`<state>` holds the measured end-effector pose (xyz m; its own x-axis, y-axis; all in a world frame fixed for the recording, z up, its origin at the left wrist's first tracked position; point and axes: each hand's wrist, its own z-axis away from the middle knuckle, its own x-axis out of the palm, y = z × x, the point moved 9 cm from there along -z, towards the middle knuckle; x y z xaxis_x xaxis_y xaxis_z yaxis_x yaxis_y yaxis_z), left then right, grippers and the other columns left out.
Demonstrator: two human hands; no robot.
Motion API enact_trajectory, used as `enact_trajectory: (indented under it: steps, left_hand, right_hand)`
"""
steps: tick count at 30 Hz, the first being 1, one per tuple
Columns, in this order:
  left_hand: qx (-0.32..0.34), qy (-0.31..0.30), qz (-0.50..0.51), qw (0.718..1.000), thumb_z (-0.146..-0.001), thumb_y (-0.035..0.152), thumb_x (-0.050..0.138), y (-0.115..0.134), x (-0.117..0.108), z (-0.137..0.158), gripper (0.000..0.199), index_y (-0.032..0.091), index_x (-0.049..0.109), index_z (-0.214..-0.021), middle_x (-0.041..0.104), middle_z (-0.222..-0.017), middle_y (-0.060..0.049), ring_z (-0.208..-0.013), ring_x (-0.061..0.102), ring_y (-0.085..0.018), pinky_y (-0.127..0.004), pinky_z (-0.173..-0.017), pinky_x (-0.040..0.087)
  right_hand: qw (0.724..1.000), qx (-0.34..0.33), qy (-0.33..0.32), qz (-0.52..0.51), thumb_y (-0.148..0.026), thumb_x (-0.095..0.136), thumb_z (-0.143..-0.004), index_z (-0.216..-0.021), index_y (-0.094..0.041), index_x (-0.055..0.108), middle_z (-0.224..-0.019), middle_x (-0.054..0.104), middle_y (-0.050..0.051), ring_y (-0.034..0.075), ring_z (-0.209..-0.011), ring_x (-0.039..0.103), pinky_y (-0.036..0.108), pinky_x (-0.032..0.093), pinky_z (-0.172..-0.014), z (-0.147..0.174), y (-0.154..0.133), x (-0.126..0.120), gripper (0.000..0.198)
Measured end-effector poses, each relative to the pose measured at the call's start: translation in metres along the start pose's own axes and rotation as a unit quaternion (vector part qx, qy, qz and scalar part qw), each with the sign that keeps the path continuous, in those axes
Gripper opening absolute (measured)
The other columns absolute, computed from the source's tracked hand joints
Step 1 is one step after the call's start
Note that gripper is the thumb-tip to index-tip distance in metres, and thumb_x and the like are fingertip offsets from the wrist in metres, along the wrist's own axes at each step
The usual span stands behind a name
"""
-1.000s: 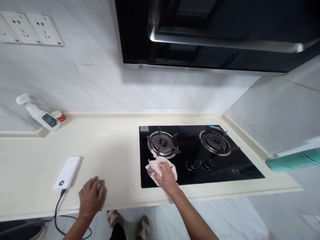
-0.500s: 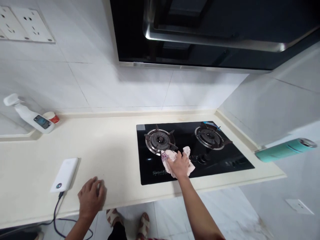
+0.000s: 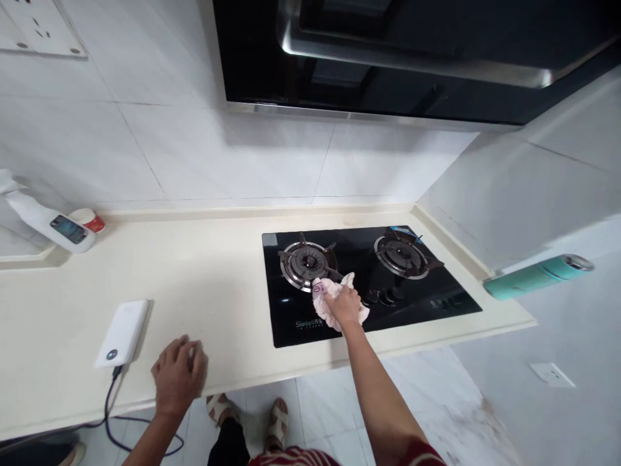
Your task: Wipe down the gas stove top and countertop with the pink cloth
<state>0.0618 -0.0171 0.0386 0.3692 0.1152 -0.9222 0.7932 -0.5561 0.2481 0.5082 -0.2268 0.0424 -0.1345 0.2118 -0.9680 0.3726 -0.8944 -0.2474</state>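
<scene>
The cloth [image 3: 322,303] under my right hand [image 3: 345,307] is pale pink, soft and crumpled, with folds running every way and its edges uneven. A patch of purple print shows at its left end, and one corner peaks up beyond my fingers. I have it bunched beneath my palm, my grip closed down on it, pressed against the black glass cooktop [image 3: 290,317] toward its front edge. The upper left of the cloth comes right up by the left burner [image 3: 308,264]; from this angle I can't say whether the two touch. White lettering on the glass lies just to the cloth's left, and the control knobs [image 3: 385,297] are just to its right, with the right burner [image 3: 402,255] farther back.

My left hand [image 3: 178,375] rests on the cream counter [image 3: 218,278], fingers loosely bent, holding nothing that I can see. Near it lies a white power bank [image 3: 123,332] with a dark cable [image 3: 107,411] plugged in. Farther back, a white spray bottle [image 3: 53,223] stands beside a red-and-white cup [image 3: 93,221]. A green cylinder [image 3: 536,278] is at the counter's right end, and the dark range hood [image 3: 369,84] hangs above.
</scene>
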Motion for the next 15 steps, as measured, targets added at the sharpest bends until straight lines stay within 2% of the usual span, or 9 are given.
enact_trajectory:
  steps: [6, 10, 12, 15]
  left_hand:
    - [0.0, 0.0, -0.003, 1.0, -0.094, 0.036, 0.047, -0.003, 0.003, -0.002, 0.029, 0.021, 0.067, -0.109, 0.061, -0.13, -0.012, -0.124, 0.052, -0.03, -0.047, -0.099, 0.039]
    - [0.004, -0.001, 0.003, 1.0, -0.094, 0.037, 0.046, -0.003, 0.004, -0.003, 0.031, 0.021, 0.067, -0.109, 0.062, -0.13, -0.013, -0.124, 0.052, -0.03, -0.049, -0.099, 0.04]
    - [0.003, -0.007, 0.004, 1.0, -0.094, 0.038, 0.045, -0.003, 0.005, -0.004, 0.031, 0.021, 0.067, -0.109, 0.061, -0.13, -0.013, -0.125, 0.052, -0.031, -0.049, -0.1, 0.04]
    - [-0.001, -0.015, 0.0, 1.0, -0.094, 0.038, 0.045, -0.004, 0.006, -0.004, 0.032, 0.02, 0.067, -0.11, 0.061, -0.131, -0.013, -0.125, 0.052, -0.031, -0.049, -0.099, 0.04]
  right_hand:
    - [0.988, -0.147, -0.033, -0.02, -0.037, 0.064, -0.082, -0.116, -0.011, 0.064, -0.117, 0.064, 0.017, 0.03, -0.113, 0.054, 0.037, 0.036, -0.101, 0.055, -0.079, 0.016, 0.043]
    - [0.947, -0.308, -0.081, -0.045, -0.033, 0.064, -0.081, -0.115, -0.013, 0.063, -0.115, 0.063, 0.014, 0.029, -0.11, 0.053, 0.04, 0.038, -0.1, 0.117, -0.123, 0.026, 0.039]
    - [0.922, -0.364, -0.114, -0.072, -0.031, 0.063, -0.081, -0.112, -0.014, 0.062, -0.11, 0.062, 0.012, 0.028, -0.108, 0.052, 0.04, 0.039, -0.1, 0.15, -0.121, 0.028, 0.036]
    - [0.912, -0.357, -0.152, -0.135, -0.025, 0.062, -0.079, -0.109, -0.017, 0.061, -0.107, 0.062, 0.009, 0.025, -0.106, 0.054, 0.04, 0.042, -0.098, 0.177, -0.078, 0.026, 0.032]
